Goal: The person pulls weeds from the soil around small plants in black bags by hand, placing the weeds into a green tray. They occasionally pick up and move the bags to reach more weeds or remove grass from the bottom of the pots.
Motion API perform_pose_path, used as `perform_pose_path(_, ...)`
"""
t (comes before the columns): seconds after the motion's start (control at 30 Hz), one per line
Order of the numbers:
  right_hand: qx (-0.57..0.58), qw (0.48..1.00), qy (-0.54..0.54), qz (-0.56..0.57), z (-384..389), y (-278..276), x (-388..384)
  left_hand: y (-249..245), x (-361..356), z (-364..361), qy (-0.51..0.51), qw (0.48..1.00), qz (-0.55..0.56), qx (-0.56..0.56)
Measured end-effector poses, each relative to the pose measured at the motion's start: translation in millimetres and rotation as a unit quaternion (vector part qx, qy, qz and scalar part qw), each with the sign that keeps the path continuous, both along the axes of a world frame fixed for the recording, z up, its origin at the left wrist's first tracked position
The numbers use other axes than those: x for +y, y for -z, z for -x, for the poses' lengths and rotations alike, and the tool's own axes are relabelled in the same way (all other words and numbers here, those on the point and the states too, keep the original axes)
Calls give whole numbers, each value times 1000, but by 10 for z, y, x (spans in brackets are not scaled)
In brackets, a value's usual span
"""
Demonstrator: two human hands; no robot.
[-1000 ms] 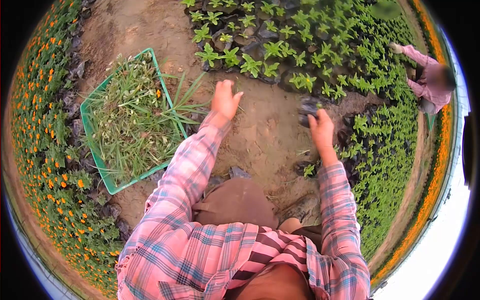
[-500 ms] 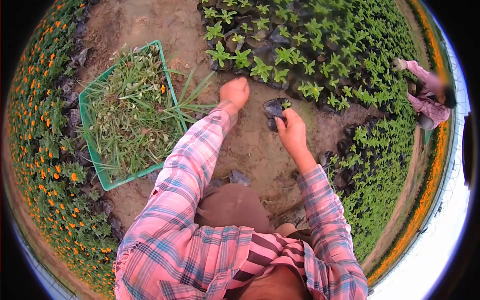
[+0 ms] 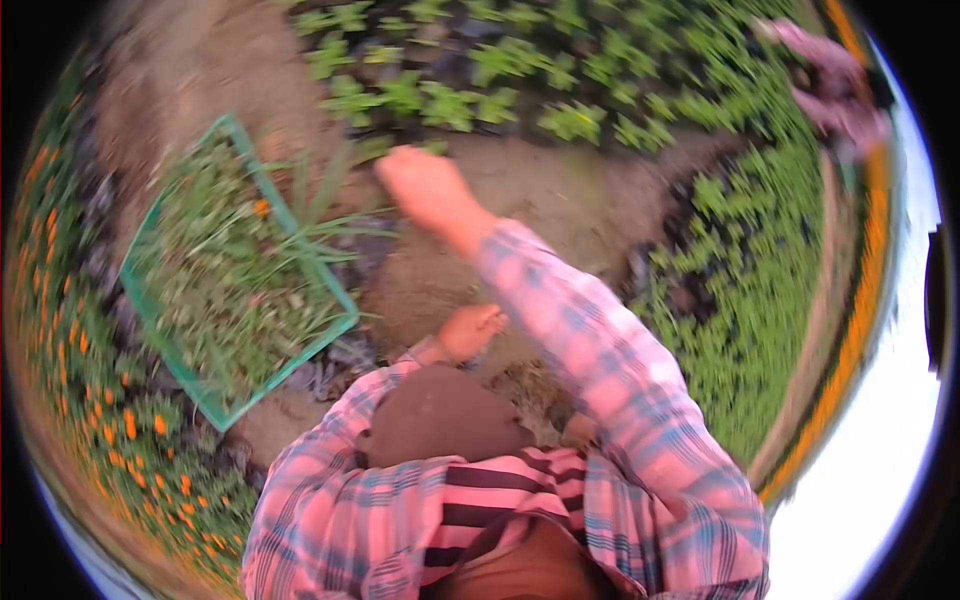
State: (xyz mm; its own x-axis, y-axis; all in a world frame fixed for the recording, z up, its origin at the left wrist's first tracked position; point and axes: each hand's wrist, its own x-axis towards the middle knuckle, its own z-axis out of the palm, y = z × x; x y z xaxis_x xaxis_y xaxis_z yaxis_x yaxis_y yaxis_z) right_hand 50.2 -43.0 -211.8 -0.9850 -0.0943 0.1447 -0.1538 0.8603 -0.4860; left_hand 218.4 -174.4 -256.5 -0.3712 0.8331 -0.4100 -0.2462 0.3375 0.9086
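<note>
My right hand (image 3: 425, 192) reaches forward and left, to the near edge of the seedling block (image 3: 450, 105). Its fingers curl downward by some green leaves, and blur hides what they hold. My left hand (image 3: 470, 332) is drawn back low over the soil, just ahead of my brown-clad knee (image 3: 440, 415). Its fingers look bent inward; anything inside them is hidden. Left of both hands lies a green crate (image 3: 268, 198) full of cut grass and weeds, with long blades hanging over its right rim.
Bare soil (image 3: 540, 195) lies ahead of me. More seedlings (image 3: 740, 330) in dark bags grow on the right, and orange flowers (image 3: 130, 425) line the left. Another person in a pink sleeve (image 3: 815, 55) works at the far right. Dark plastic (image 3: 350, 352) lies beside the crate.
My right hand has swung forward and left from the middle, where it held a seedling in a black bag. My left hand has pulled back toward my knee. The view has shifted and blurred.
</note>
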Motion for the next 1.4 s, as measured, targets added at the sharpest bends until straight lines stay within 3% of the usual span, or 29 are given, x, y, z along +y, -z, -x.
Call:
perform_pose_path(0.03,-6,1000,-7,-11,-45,17,-68,309,-47,-140,26,998,-30,50)
perform_pose_path(0.07,-11,1000,-17,-21,-98,-44,-64,303,1,-115,32,996,-49,66)
perform_pose_path(0.17,33,995,65,72,-478,-356,83,-50,140,223,36,992,-58,105)
perform_pose_path(0.3,76,949,288,106,-1408,-205,628,-67,194,545,67,983,-46,162)
perform_pose_path(0.4,7,863,504,41,-2318,-58,1149,-194,277,665,61,991,-25,116)
perform_pose_path(0.47,-14,808,589,16,-2879,68,1445,-186,329,683,47,989,-40,132)
perform_pose_path(0.53,-79,690,711,110,-3092,39,1601,-204,384,692,71,991,23,115)
perform_pose_path(0.6,-74,701,701,109,-3159,25,1670,-272,443,680,93,985,18,146)
perform_pose_path(0.67,-226,694,683,-38,-3094,19,1710,-305,481,662,109,976,20,185)
perform_pose_path(0.73,-219,712,660,-98,-3068,140,1792,-248,480,651,114,967,-40,223)
perform_pose_path(0.8,-124,789,593,-104,-2974,202,1833,-268,446,700,100,966,-16,238)
perform_pose_path(0.87,-110,735,637,203,-2563,-159,1613,-261,379,728,88,966,9,244)
perform_pose_path(0.93,-117,731,619,261,-2242,-280,1412,-226,349,746,46,970,5,240)
perform_pose_path(1.0,-91,803,478,343,-1928,-332,1220,-230,352,744,23,972,15,235)
perform_pose_path(1.07,-22,927,352,124,-1572,-353,1066,-232,364,755,4,974,21,227)
perform_pose_path(1.13,9,959,268,90,-1228,-333,884,-222,388,742,5,957,37,286)
perform_pose_path(1.2,-30,975,216,33,-1013,-159,774,-175,419,774,23,962,39,269)
perform_pose_path(1.27,-25,979,194,56,-970,58,734,-157,451,731,60,966,44,247)
perform_pose_path(1.4,2,943,323,82,-1286,-143,760,-252,378,829,66,966,27,247)
